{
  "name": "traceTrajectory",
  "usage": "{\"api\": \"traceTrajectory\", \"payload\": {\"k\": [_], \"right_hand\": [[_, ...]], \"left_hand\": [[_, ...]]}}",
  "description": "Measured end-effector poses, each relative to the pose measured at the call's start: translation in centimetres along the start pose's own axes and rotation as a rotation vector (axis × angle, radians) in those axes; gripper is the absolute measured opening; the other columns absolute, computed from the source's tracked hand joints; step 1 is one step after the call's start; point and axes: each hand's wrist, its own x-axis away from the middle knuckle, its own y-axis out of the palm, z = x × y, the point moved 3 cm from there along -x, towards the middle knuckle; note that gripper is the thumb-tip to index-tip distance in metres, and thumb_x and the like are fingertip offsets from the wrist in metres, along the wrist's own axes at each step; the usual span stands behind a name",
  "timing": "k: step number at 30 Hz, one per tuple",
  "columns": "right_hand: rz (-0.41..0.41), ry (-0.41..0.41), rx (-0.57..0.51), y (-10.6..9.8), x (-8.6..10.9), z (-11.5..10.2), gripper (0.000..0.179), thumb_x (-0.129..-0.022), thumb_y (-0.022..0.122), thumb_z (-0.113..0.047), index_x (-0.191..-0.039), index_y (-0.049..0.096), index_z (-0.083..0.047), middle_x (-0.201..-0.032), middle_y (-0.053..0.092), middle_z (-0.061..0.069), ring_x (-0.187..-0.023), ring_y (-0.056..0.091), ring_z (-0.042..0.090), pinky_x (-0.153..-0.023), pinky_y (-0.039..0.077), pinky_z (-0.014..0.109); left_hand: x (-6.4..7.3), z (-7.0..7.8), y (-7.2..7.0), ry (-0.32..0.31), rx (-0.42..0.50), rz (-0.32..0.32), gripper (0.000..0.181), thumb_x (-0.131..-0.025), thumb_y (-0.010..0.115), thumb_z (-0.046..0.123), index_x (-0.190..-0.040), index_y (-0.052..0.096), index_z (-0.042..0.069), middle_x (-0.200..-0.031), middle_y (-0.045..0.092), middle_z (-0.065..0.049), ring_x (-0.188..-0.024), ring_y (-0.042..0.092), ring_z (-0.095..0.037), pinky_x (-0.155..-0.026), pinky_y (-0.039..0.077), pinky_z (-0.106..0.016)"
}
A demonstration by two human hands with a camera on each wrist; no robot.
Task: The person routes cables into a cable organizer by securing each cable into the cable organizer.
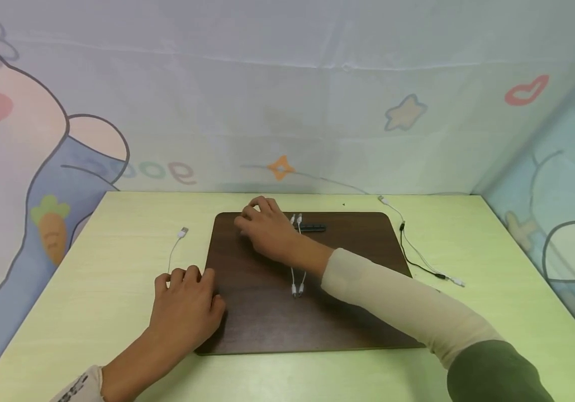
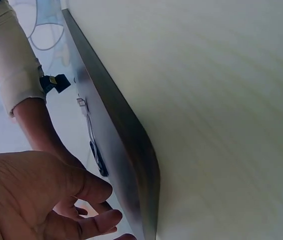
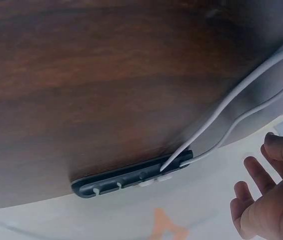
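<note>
A dark cable organizer strip with slots sits near the back edge of a brown wooden board. Two white charging cables pass through its slots and lie across the board, their plugs toward the front, partly hidden by the right forearm. My right hand is over the board's back left part, fingers loosely bent and holding nothing. My left hand lies by the board's left edge, thumb toward the board and fingers relaxed. Another white cable runs down to its fingertips; whether they touch is unclear.
To the board's right lies a white cable with a black one beside it on the light yellow table. A printed cloth hangs behind the table and along its sides.
</note>
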Motion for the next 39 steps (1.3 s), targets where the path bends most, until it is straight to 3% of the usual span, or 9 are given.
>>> {"api": "traceTrajectory", "payload": {"k": [5,8,13,18,25,29,39], "right_hand": [[-0.015,-0.009,0.005,-0.1,-0.6,-0.6,0.022,-0.117,0.062,-0.031,-0.133,0.071,-0.019,-0.136,0.075,0.004,-0.143,0.059,0.034,-0.123,0.048,0.051],[-0.023,-0.018,-0.005,-0.2,-1.1,-1.1,0.022,-0.117,0.061,-0.03,-0.133,0.071,-0.019,-0.136,0.074,0.004,-0.144,0.058,0.034,-0.123,0.048,0.051],[-0.039,-0.037,-0.016,-0.4,-1.9,-1.9,0.022,-0.118,0.059,-0.029,-0.134,0.071,-0.019,-0.137,0.073,0.003,-0.146,0.057,0.033,-0.125,0.046,0.05],[-0.061,-0.05,0.007,-0.5,-2.5,-2.5,0.024,-0.119,0.057,-0.027,-0.138,0.07,-0.02,-0.138,0.073,0.003,-0.148,0.055,0.032,-0.126,0.045,0.049],[-0.099,-0.052,0.041,-0.4,-3.0,-3.1,0.025,-0.119,0.057,-0.028,-0.14,0.07,-0.022,-0.142,0.072,0.001,-0.15,0.053,0.03,-0.128,0.044,0.048],[-0.098,-0.052,0.037,-0.4,-3.4,-3.4,0.026,-0.12,0.056,-0.028,-0.14,0.07,-0.022,-0.142,0.072,0.0,-0.149,0.054,0.03,-0.128,0.043,0.047],[-0.089,-0.064,0.053,-0.3,-3.8,-4.1,0.026,-0.121,0.053,-0.025,-0.14,0.071,-0.023,-0.142,0.073,0.001,-0.149,0.056,0.03,-0.127,0.046,0.047]], "left_hand": [[0.3,-0.8,-0.2,-0.019,-0.003,0.008,0.015,-0.097,0.069,0.016,-0.089,0.057,0.01,-0.09,0.058,-0.011,-0.11,0.061,-0.049,-0.104,0.042,-0.069],[0.4,-1.3,-0.4,-0.035,-0.002,0.006,0.016,-0.097,0.069,0.016,-0.089,0.058,0.01,-0.089,0.057,-0.011,-0.104,0.06,-0.047,-0.102,0.042,-0.069],[0.4,-2.1,-0.8,-0.059,-0.007,0.005,0.019,-0.098,0.068,0.016,-0.086,0.054,0.01,-0.085,0.052,-0.01,-0.086,0.052,-0.038,-0.091,0.043,-0.066],[0.6,-2.7,-0.9,-0.077,-0.009,-0.011,0.023,-0.099,0.068,0.017,-0.084,0.052,0.012,-0.084,0.051,-0.01,-0.08,0.047,-0.034,-0.081,0.04,-0.06],[1.0,-3.7,-1.0,-0.132,-0.011,-0.042,0.022,-0.098,0.069,0.017,-0.084,0.054,0.009,-0.085,0.053,-0.013,-0.082,0.051,-0.037,-0.077,0.039,-0.061],[1.3,-4.5,-1.1,-0.146,-0.018,-0.032,0.024,-0.097,0.068,0.016,-0.081,0.052,0.008,-0.084,0.052,-0.014,-0.08,0.049,-0.037,-0.075,0.038,-0.061],[1.4,-5.8,-1.2,-0.182,-0.056,-0.079,0.031,-0.1,0.07,0.024,-0.082,0.054,0.005,-0.087,0.053,-0.017,-0.085,0.052,-0.041,-0.077,0.039,-0.064]]}}
